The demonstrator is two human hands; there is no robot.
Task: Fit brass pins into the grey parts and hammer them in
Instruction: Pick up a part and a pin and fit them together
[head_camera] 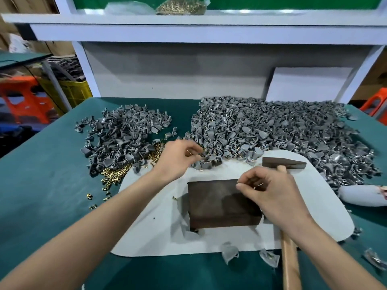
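The right hand (270, 188) is hovering at centre right of the frame over the dark rectangular steel block (219, 201). Its thumb and forefinger are pinching a thin brass pin (258, 186), probably because the block is serving as the anvil. The left hand (180, 158) is reaching toward the near edge of the big heap of small grey plastic parts (272, 126) with its fingers curled. A brass glint is showing there, but I cannot tell whether the hand is gripping anything. The wooden-handled hammer (283, 163) is lying beside the block, its handle passing under the right wrist, ready to grab. Loose brass pins (117, 174) are lying at the left within reach. The white pad (157, 227) is likely cushioning the block.
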